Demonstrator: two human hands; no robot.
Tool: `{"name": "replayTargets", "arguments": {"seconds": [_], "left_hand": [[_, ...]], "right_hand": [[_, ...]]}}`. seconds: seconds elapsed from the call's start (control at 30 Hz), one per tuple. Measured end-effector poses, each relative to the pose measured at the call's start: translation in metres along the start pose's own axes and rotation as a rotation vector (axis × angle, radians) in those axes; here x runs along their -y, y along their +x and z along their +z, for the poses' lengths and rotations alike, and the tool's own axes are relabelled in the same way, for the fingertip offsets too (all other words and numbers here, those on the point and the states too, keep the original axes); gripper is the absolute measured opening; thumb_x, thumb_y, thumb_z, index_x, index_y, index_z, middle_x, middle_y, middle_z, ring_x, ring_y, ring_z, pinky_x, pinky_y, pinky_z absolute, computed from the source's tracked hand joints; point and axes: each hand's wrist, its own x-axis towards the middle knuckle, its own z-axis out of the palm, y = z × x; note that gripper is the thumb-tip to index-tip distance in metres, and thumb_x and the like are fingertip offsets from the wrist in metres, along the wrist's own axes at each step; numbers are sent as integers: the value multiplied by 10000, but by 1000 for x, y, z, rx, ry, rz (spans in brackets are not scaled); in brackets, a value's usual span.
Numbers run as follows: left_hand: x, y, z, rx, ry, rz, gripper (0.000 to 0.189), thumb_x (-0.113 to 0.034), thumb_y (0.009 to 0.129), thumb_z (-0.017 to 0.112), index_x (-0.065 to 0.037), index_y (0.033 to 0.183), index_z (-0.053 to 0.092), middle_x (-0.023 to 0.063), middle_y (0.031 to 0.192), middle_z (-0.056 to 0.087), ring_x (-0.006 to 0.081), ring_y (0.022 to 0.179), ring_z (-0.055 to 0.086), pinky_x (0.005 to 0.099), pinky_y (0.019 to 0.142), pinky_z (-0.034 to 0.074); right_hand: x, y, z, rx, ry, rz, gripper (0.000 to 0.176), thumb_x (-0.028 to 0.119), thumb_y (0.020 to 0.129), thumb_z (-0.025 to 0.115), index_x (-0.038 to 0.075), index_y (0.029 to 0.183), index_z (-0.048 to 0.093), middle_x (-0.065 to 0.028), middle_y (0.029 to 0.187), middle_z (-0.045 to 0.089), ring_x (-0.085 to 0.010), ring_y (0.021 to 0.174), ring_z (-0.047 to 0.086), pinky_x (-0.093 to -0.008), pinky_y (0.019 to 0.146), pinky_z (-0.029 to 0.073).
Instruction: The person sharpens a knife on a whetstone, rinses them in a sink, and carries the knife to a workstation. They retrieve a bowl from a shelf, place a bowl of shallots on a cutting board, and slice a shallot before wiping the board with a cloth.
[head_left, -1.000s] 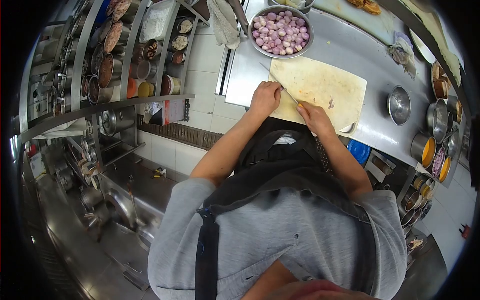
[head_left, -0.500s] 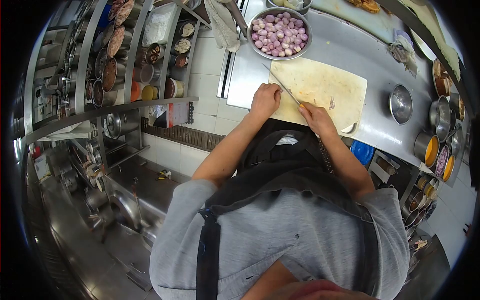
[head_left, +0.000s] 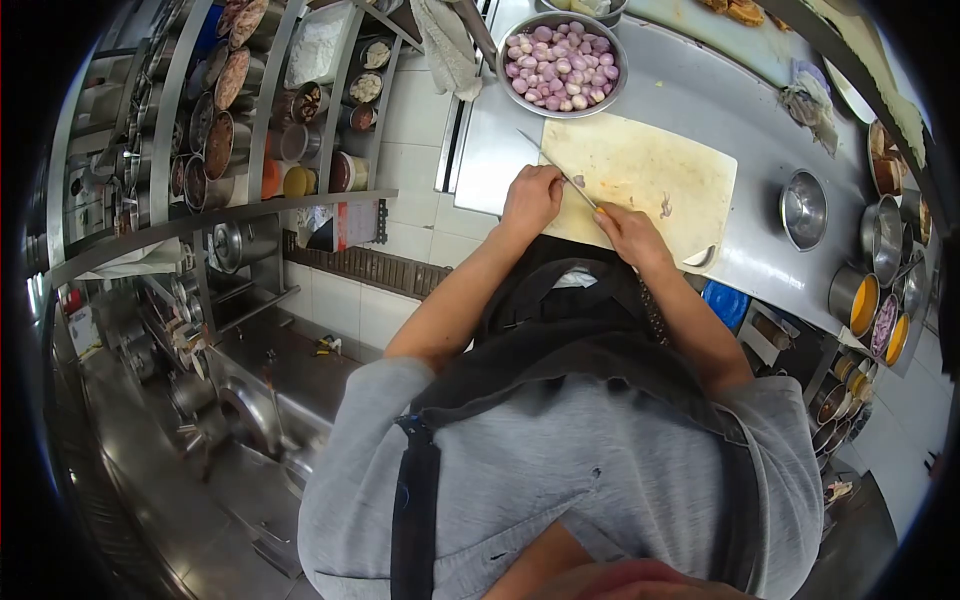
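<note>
Two-handed, clasped a knife [head_left: 579, 190] in right fingers [head_left: 612, 217], curled left fingers [head_left: 549, 176], best kept tucked, beside it, but couldn't tell around what.

Room right of cutting board [head_left: 690, 180]; shallot bowl [head_left: 565, 115] blocks far-left edge.

Matt plastic-looking cutting board [head_left: 690, 170], metal knife blade [head_left: 534, 145], smooth metal counter [head_left: 725, 105], rough cloth towel [head_left: 441, 50].

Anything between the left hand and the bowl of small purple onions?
Yes: the knife in the right hand. Its blade slants across the straight path, close by the left hand. Beyond it, the flat cutting board runs toward the bowl; nothing upright visible there.
</note>
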Motion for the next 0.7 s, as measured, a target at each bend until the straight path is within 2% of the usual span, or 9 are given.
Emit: {"name": "replayTargets", "arguments": {"seconds": [0.1,0.2,0.27,0.4,0.47,0.5,0.57,0.7], "left_hand": [[4,1,-2,27,2,7,91,-32,782,635,-36,872,645,120,785,652,339,771,603,443,707,501],[0,3,0,16,-17,22,95,-34,786,636,-34,881,640,124,809,654,344,790,602,442,719,501],[-3,4,1,-78,-3,115,95,-39,786,638,-37,881,636,126,830,655,343,826,605,437,733,500],[-2,4,6,1,44,75,114,-50,800,642,-35,912,632,137,809,656,347,805,612,443,734,505],[-6,3,10,12,62,-131,127,-65,824,640,-30,945,623,145,780,671,345,750,644,434,694,522],[-8,1,12,13,61,-129,127,-65,824,640,-30,945,623,145,780,671,345,750,644,434,694,522],[-12,-2,14,9,-153,-234,143,-77,843,634,-23,974,613,156,766,687,340,695,671,423,647,536],[-4,-5,15,17,-106,-179,120,-71,845,626,-19,953,617,161,785,697,332,699,686,406,628,543]], "right_hand": [[-4,9,6,-4,-30,-38,311,314,966,531,34,1027,651,-233,912,644,-419,874,611,-456,763,478],[-7,-4,-4,-10,12,40,326,323,966,533,36,1069,649,-238,922,648,-418,888,614,-453,770,480],[-13,-16,-10,-49,35,92,345,332,966,535,39,1114,644,-241,941,656,-415,899,621,-452,773,482],[-11,-25,-17,4,-32,185,358,328,963,545,37,1150,636,-245,951,659,-413,901,628,-451,780,486],[-13,-25,-12,-13,-8,100,349,312,962,550,26,1141,637,-241,969,660,-420,896,628,-456,787,486],[-12,-24,-10,-14,-7,102,349,312,962,550,26,1141,637,-241,969,660,-420,896,628,-456,787,486],[-7,-22,-6,-38,8,25,343,300,961,550,23,1144,635,-234,995,660,-420,903,628,-455,795,488],[-15,-16,5,-79,38,-44,337,297,962,548,24,1139,635,-230,1011,657,-417,903,628,-453,790,489]]}}
